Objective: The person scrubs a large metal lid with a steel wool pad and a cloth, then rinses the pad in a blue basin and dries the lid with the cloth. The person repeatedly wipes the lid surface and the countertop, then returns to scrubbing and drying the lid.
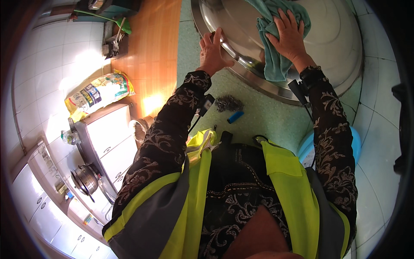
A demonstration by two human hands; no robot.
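Observation:
A large domed stainless-steel lid (333, 48) lies on the speckled green counter (255, 126). Pressed flat on its surface is my right hand (288, 39), with a crumpled green cloth (278, 66) under the palm and fingers. My left hand (213, 53) is at the lid's near left edge, fingers spread and fingertips at or just above the metal; whether they touch cannot be told. Below that hand, a steel wool scourer (229, 103) sits on the counter beside a small blue object (235, 117).
A light blue basin (355, 142) is partly hidden by my right arm. White tiles (375, 129) border the counter on the right. To the left are a wood-coloured surface (152, 48), a printed plastic bag (100, 92), a white cabinet (113, 136) and a metal pot (85, 179).

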